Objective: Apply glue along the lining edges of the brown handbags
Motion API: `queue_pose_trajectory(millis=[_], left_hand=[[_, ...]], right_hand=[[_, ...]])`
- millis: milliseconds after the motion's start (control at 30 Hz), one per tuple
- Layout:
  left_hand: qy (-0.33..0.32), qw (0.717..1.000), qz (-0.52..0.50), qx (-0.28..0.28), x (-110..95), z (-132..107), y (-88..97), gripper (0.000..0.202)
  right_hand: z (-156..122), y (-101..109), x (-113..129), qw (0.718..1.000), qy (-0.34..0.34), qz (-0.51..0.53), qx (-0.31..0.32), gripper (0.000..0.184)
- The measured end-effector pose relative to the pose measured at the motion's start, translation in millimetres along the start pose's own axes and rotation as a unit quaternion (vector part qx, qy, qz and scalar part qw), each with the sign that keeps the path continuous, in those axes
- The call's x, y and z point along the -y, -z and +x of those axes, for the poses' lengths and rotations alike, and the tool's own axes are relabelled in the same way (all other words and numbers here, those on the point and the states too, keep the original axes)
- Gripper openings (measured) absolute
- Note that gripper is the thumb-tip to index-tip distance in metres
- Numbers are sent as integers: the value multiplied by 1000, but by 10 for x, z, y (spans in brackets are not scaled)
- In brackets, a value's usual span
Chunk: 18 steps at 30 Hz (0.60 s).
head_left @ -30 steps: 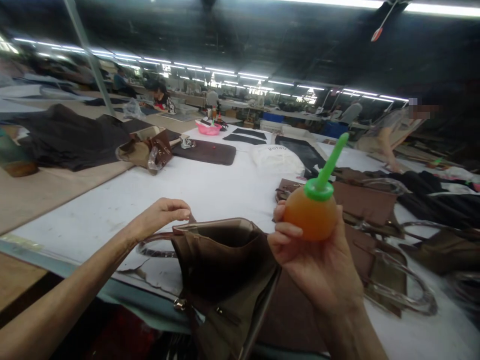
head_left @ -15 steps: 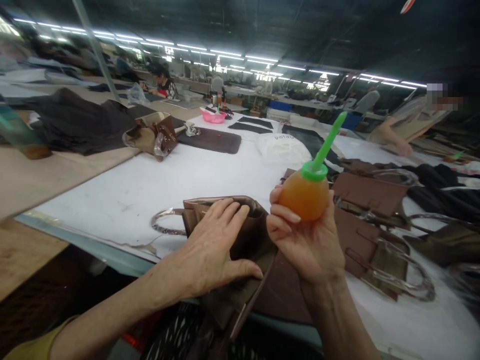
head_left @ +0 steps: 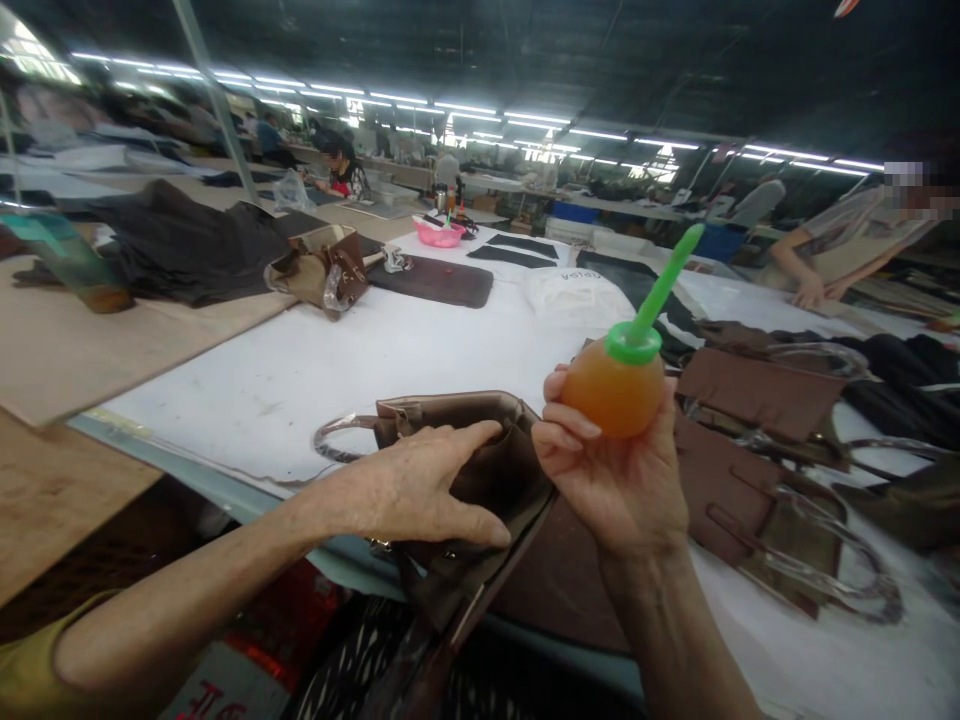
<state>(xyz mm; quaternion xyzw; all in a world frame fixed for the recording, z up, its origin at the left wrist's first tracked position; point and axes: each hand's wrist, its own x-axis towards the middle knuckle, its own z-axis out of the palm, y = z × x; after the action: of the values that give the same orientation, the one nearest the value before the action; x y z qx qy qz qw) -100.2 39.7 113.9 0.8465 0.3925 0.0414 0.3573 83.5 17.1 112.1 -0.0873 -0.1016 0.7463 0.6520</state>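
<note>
My right hand point(head_left: 611, 480) is wrapped round a round squeeze bottle point(head_left: 615, 390) of orange liquid, its green nozzle pointing up and to the right. Below and to the left, a brown handbag point(head_left: 517, 470) sits at the table's near edge with its mouth gaping and its lining showing. My left hand point(head_left: 420, 485) lies over the bag's opening, fingers stretched out and thumb apart, resting on or just above it. A plastic-wrapped handle point(head_left: 341, 440) sticks out at the bag's left side. The fold under my left palm is hidden.
Several brown bag pieces with wrapped handles point(head_left: 832, 560) lie to the right. Farther back are a brown panel point(head_left: 442, 283), another bag point(head_left: 322, 265), a white bundle point(head_left: 577, 295) and a pink basin point(head_left: 440, 234). A co-worker point(head_left: 847, 240) stands at the far right.
My left hand has shifted slightly left and down over the bag, its fingers lower across the opening. The bottle stays raised in my right hand. The view has swung slightly left.
</note>
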Motion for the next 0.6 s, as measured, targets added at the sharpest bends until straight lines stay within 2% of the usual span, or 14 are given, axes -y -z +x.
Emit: queue_pose_trajectory(millis=[100,200,267,400,600], left_hand=[[5,998,-54,30,-65,8,47,88],[10,998,-67,17,-125,40,2,89],[21,997,-70,2,-141,63,-49,82],[9,994,-108,24,-115,82,-87,64],[4,992,-123,40,-56,66,-40,60]], right_hand=[[14,6,-8,1000,-1,-3,-1,58],[20,4,-27,1000,-1,-4,-1,59],[17,1,-34,1000,4,-9,0,59],[6,0,-32,999,11,-30,10,59],[-9,15,-25,999,13,-44,14,60]])
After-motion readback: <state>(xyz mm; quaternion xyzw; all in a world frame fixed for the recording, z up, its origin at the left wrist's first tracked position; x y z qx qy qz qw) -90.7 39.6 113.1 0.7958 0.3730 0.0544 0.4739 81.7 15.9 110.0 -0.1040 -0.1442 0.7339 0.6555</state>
